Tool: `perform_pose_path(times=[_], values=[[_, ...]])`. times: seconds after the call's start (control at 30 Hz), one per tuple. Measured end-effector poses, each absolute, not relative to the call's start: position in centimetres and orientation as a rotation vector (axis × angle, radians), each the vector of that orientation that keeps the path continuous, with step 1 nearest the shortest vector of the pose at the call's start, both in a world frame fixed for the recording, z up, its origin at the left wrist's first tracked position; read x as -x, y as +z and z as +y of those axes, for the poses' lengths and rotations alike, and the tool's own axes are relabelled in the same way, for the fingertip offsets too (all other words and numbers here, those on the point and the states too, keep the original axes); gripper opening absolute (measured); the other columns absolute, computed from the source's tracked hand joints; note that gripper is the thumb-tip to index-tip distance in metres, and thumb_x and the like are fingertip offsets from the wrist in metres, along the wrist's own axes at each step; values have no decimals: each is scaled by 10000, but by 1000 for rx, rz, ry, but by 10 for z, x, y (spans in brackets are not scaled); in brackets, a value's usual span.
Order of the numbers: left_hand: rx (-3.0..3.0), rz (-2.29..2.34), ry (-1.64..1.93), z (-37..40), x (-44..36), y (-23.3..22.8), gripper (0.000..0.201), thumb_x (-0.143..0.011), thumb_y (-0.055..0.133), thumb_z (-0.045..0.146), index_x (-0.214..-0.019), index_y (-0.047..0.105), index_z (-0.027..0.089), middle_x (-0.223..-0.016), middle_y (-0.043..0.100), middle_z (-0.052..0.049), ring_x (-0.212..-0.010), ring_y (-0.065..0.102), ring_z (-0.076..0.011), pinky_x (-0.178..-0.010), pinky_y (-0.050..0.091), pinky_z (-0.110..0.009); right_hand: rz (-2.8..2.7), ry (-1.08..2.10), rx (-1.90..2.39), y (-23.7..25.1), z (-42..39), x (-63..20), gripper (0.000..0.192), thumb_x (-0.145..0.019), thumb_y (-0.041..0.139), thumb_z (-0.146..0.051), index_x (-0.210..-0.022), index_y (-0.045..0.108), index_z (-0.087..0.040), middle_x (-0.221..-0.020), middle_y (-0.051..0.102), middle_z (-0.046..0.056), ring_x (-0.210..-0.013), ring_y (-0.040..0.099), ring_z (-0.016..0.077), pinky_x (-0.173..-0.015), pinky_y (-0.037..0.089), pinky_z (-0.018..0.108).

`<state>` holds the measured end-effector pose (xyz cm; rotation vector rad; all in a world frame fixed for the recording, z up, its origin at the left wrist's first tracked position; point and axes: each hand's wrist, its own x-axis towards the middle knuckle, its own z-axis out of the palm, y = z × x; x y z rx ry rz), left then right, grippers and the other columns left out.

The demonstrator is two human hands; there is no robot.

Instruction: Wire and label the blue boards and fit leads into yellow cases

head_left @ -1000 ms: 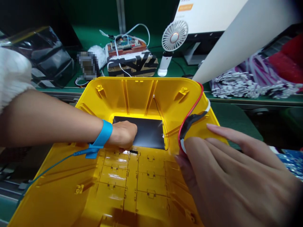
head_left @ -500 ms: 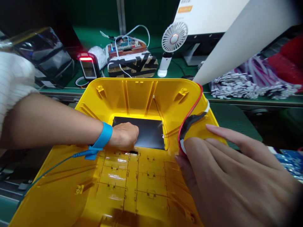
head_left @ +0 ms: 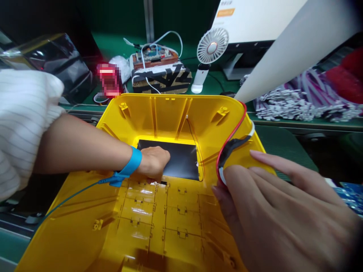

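Note:
A large yellow plastic shell lies with its inside facing me. In its far end sits a flat black panel. My left hand, with a blue wrist strap on its wrist, reaches in to the panel's near left part. Its fingers curl downward and whatever they hold is hidden. Over the shell's right side, my right hand pinches a cable with red wire, black wrapping and white parts between thumb and forefinger; the other fingers are spread. A thin red-and-black wire pair hangs beside the panel.
Behind the shell stand a small white fan, a taped carton carrying a circuit board, and a monitor. Bundled white-ended cables lie at right. A white tapering shape crosses the upper right. A blue strap cord trails left.
The view has shifted slightly, so most things appear a little farther right. More of my left sleeve shows. Both hands stay in about the same place relative to the shell.

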<state>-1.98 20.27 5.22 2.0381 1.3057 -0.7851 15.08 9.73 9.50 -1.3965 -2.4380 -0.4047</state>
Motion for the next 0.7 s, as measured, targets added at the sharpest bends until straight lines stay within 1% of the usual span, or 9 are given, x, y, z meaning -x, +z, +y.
perform_pose_path(times=[0.07,0.1,0.2,0.27,0.33,0.43,0.5,0.63,0.7], values=[[-2002,1279,-782,203,20,51,177,-676,755,266,-770,677,139,-603,673,-33,-580,642,-152,-534,453,-221,-2441,-414,1390,96,97,-150,152,-769,375,-133,-706,286,-238,-560,357,-48,-522,411,153,-947,359,402],[-2046,1275,-780,203,20,50,214,-670,770,304,-771,680,139,-622,681,-41,-605,651,-159,-547,460,-224,-2440,-418,1386,96,97,-150,151,-771,372,-133,-702,287,-237,-558,350,-49,-518,403,150,-948,357,399],[-2291,1272,-791,199,18,49,335,-616,804,373,-834,700,141,-845,717,-114,-768,679,-238,-591,491,-269,-2433,-433,1375,97,98,-150,150,-768,365,-121,-696,300,-235,-553,349,-47,-520,411,150,-954,349,392],[-2400,1229,-817,197,16,49,355,-630,795,377,-880,710,141,-952,707,-146,-843,675,-271,-625,505,-288,-2459,-411,1336,98,99,-150,138,-770,361,-114,-702,334,-231,-562,390,-35,-540,451,156,-953,343,399],[-2439,1147,-884,197,12,50,351,-645,794,359,-904,714,136,-977,704,-155,-870,672,-272,-658,512,-285,-2473,-397,1324,101,99,-150,146,-782,348,-105,-702,366,-225,-565,429,-22,-553,483,165,-933,350,412],[-2460,1066,-984,201,8,52,402,-599,833,306,-934,712,122,-1010,699,-166,-892,667,-278,-691,519,-287,-2493,-397,1390,107,98,-147,190,-827,327,-101,-702,415,-215,-582,490,1,-564,512,175,-888,378,411],[-2470,1048,-993,203,7,52,420,-563,852,269,-927,711,112,-1004,700,-168,-884,667,-285,-708,523,-304,-2501,-404,1408,110,97,-145,207,-866,324,-123,-728,456,-202,-605,533,18,-588,535,183,-875,388,405],[-2474,1033,-941,204,11,49,347,-514,866,216,-808,715,112,-878,715,-147,-820,671,-272,-707,524,-309,-2492,-399,1458,115,95,-142,226,-903,332,-153,-764,509,-172,-601,569,31,-598,553,188,-911,379,413],[-2470,1060,-878,201,13,49,323,-503,869,200,-765,703,110,-861,712,-139,-823,667,-263,-723,525,-316,-2536,-373,1514,117,93,-141,233,-907,335,-146,-783,532,-155,-608,589,41,-596,557,185,-936,367,409]])
